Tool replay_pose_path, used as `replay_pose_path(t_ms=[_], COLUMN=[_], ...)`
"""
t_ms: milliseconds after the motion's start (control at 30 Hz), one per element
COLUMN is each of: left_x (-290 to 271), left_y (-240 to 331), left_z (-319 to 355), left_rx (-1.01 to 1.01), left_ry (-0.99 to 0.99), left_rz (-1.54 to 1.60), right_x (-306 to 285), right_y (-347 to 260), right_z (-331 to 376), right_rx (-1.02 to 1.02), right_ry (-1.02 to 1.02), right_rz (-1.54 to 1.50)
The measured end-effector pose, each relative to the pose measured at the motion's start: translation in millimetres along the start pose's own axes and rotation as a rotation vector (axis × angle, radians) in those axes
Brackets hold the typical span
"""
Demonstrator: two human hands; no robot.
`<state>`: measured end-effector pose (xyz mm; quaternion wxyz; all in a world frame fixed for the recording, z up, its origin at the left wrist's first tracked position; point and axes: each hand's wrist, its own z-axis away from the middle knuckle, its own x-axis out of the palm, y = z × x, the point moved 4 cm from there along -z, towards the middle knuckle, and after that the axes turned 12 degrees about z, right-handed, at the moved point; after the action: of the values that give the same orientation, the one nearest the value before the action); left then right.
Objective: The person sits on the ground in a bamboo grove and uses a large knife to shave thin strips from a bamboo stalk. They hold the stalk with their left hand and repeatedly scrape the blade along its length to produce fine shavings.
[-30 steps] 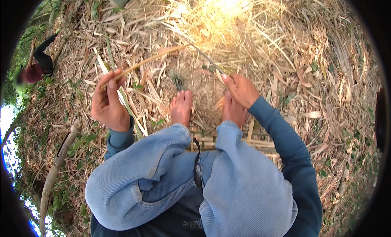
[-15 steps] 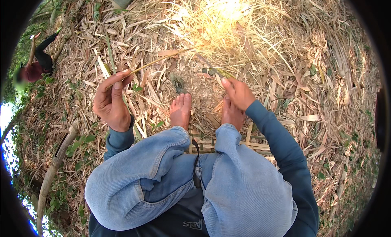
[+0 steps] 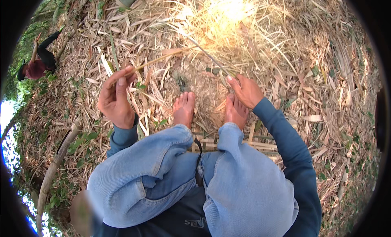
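Observation:
A thin tan bamboo strip slants from my left hand toward the pale shavings ahead. My left hand is closed on its near end in a pinch between thumb and fingertips. My right hand, above my right foot, is closed round a knife; its handle is mostly hidden by the fingers. The knife's narrow grey blade points forward and left, its front part by the far stretch of the strip. Whether blade and strip touch, I cannot tell.
A heap of curly pale shavings lies ahead in bright sun. Dry leaves cover the ground. Under me are slats of a low bamboo seat. A branch lies at left; farther off is another person.
My right hand has shifted slightly right, and the blade now reaches farther forward and left, by the strip. My left hand has moved slightly right, still pinching the strip.

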<state>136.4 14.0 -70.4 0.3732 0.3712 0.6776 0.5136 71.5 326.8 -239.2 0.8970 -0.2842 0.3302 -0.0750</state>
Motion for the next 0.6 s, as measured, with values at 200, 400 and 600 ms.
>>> replay_pose_path(t_ms=[200, 400, 600], left_x=[7, -45, -52], left_y=[1, 32, 55], left_z=[-11, -43, -63], left_rx=[0.002, 0.108, 0.078], left_ry=[0.026, 0.196, 0.338], left_rz=[-0.016, 0.143, 0.488], right_x=[17, -44, -61], right_y=[51, 21, 36], right_z=[-9, 67, 113], right_rx=[0.117, 0.099, 0.253], right_ry=[0.104, 0.026, 0.453], right_rz=[0.004, -0.558, -0.846])
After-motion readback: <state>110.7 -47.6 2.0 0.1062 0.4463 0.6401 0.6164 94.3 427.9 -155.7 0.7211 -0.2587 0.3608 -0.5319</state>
